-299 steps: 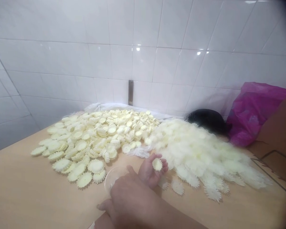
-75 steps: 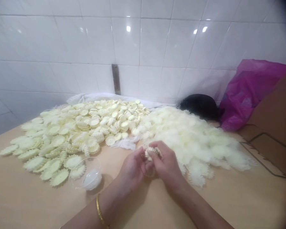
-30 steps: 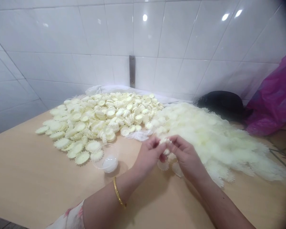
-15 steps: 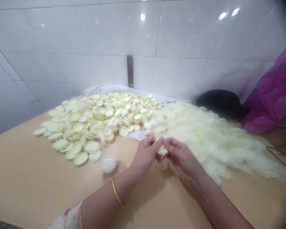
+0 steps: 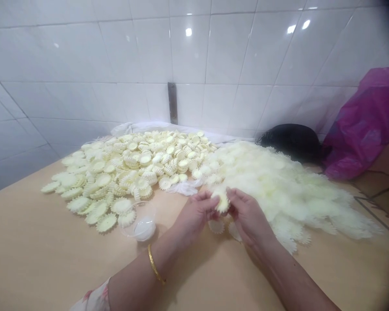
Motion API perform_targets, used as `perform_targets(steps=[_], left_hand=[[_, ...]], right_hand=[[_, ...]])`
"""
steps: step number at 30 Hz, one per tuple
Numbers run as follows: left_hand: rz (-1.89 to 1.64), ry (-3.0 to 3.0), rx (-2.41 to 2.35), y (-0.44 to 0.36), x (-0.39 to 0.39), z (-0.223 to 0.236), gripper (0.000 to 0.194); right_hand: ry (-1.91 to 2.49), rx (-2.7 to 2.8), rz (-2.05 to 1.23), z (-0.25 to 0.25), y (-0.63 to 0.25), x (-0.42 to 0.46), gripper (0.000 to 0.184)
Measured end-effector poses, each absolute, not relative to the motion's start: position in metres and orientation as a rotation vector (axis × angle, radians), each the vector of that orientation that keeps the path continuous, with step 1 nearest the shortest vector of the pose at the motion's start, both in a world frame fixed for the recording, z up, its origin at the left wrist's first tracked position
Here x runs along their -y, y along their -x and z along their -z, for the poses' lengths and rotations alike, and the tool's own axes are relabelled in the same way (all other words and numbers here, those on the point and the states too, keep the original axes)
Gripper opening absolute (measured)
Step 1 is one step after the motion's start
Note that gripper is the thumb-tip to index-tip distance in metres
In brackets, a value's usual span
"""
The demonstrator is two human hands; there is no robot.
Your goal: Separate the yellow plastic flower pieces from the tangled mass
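Observation:
Between my two hands, over the middle of the table, is a small pale yellow flower-shaped disc [image 5: 222, 201] with a scalloped edge. My left hand [image 5: 196, 216] pinches its left side, thumb on top. Its right side is gripped by the fingers of my right hand [image 5: 248, 214]. Just below my hands, pale scalloped pieces [image 5: 216, 226] lie on the wood, partly covered. Left of my left wrist stands a clear plastic cup [image 5: 145, 228] with something white in it.
A heap of pale yellow scalloped discs [image 5: 105, 179] covers the table's [image 5: 52, 259] back left. Gauzy, see-through scalloped pieces [image 5: 278, 190] spread across the right. Behind them are a black rounded object [image 5: 291, 140] and a pink plastic bag [image 5: 359, 129], by a tiled wall [image 5: 129, 52].
The held disc has turned so that its yellow face shows more fully, and my fingers have spread slightly apart around it. The whole view has shifted a little.

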State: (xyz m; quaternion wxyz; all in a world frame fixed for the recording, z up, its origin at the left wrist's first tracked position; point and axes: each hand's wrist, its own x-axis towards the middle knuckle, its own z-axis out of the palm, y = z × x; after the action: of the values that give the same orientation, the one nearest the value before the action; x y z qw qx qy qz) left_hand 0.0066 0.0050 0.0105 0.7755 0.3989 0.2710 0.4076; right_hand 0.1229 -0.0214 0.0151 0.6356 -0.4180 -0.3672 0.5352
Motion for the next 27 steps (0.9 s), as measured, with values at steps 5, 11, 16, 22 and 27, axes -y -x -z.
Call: perform_targets(steps=[5,11,16,22,27], left_hand=[[-0.897,-0.753,-0.631,-0.007,-0.005,-0.013,0.012],[-1.043,-0.767,-0.750,-0.004,-0.008,-0.015,0.016],[-1.054,-0.828,-0.737,-0.001,-0.008,-0.012,0.017],[-1.066,-0.730,-0.772,-0.004,-0.008,-0.019,0.008],[-1.061,-0.621,-0.818,-0.001,-0.013,-0.024,0.015]], right_hand=[[1.007,0.871,-1.251,-0.013,-0.127,0.019,0.032],[1.237,1.115,-0.736,-0.014,-0.128,0.024,0.035],[1.278,1.448,-0.288,-0.015,-0.123,0.030,0.028],[1.329,1.170,-0.604,-0.013,-0.131,0.021,0.020],[1.165,0.828,-0.943,-0.015,-0.141,0.014,0.023]])
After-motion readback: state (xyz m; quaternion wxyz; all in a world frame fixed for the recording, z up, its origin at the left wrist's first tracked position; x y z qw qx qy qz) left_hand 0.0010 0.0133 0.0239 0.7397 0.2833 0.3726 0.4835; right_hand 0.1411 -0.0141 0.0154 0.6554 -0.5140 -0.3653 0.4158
